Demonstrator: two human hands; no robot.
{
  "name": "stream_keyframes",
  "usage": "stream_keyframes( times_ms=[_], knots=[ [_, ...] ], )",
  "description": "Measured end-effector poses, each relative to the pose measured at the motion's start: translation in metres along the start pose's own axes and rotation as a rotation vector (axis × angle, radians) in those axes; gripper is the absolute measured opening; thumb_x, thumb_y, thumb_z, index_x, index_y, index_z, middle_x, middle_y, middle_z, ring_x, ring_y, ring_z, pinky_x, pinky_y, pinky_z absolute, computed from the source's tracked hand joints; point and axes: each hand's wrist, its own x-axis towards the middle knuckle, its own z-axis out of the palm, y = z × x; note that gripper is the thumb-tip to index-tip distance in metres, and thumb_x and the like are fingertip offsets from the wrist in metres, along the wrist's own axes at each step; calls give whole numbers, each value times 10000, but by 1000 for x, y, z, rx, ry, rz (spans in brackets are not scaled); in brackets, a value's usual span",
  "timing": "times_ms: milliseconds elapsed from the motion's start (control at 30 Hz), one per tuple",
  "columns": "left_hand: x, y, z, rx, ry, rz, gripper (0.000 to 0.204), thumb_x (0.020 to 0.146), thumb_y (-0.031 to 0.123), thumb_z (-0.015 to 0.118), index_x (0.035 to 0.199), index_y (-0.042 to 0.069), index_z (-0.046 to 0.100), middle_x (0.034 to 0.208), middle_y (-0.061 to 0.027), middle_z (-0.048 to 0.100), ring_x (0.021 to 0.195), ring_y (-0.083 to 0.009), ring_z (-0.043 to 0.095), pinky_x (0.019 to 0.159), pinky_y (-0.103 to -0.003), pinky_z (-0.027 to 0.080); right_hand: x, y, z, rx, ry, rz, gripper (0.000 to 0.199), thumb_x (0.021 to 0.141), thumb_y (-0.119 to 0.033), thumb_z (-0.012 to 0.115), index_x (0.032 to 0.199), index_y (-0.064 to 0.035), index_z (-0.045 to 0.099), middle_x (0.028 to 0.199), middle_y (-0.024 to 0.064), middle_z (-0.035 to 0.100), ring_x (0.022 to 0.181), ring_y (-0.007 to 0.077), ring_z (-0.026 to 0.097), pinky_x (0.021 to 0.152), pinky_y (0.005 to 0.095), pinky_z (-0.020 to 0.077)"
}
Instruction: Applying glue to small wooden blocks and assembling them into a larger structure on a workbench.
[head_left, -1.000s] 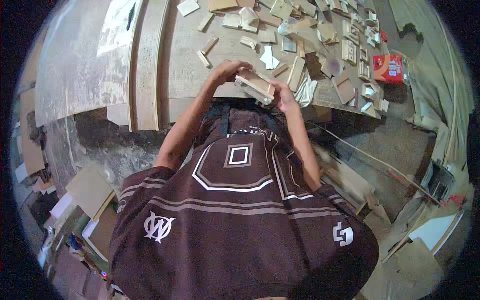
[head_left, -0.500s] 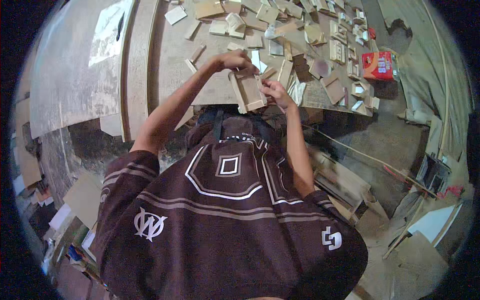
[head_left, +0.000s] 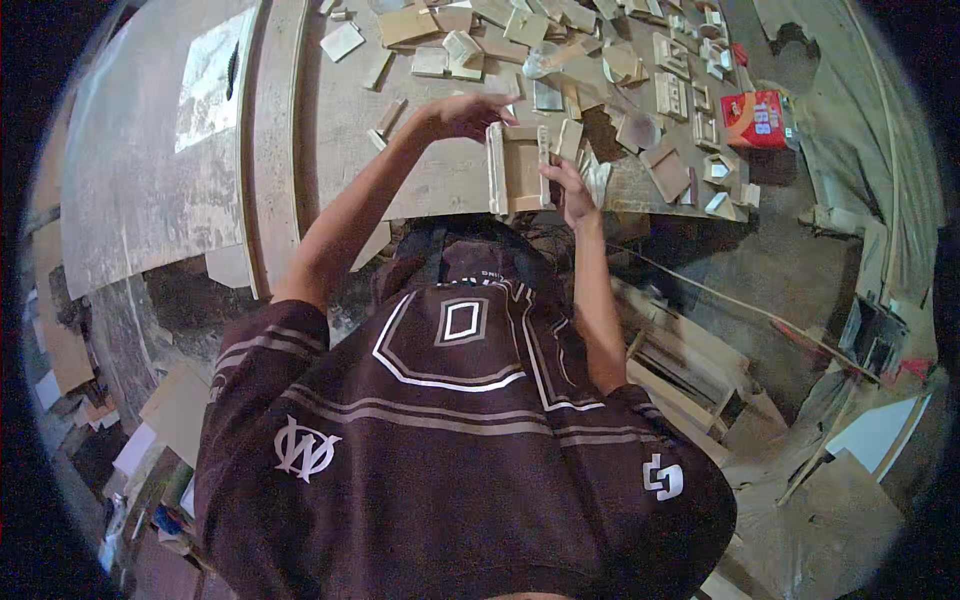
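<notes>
A small rectangular wooden frame, with raised pale rails along two sides and a flat inner panel, is tilted up over the near edge of the bench. My right hand grips its right rail, thumb and fingers closed on the wood. At its upper left corner is my left hand, fingers stretched out to the right just above the far end. Whether those fingertips touch the frame I cannot tell.
Loose wooden offcuts cover the far part of the workbench. Small assembled wooden pieces stand in rows at the right, beside a red box. A raised wooden strip crosses the bench at left.
The wooden frame has turned more upright and shifted slightly right. My left hand's fingers have straightened and moved up off its far end, while my right hand keeps hold.
</notes>
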Motion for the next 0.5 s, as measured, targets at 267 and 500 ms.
stream_keyframes(
  times_ms=[267, 500],
  knots=[
    [-42, -56, 16, -416, -10, 184, 454, 976, 429, 558, 1174, 30, 643, 1075, -87, 687, 943, -216, 672, 927, -381, 534, -9, -13, 18, 173, 216, -55, 323, 869, -241, 660, 1097, -13, 640, 1014, 32, 651, 938, 109, 591, 872, 257, 445],
    [-45, -79, 45, -374, 162, 168, 410, 938, 318, 650, 1174, -16, 632, 1057, -88, 681, 924, -177, 671, 903, -349, 546, -5, -11, 16, -153, 190, -110, 284, 884, -273, 683, 969, -2, 676, 883, 13, 674, 785, 83, 589, 732, 249, 463]
  ],
)
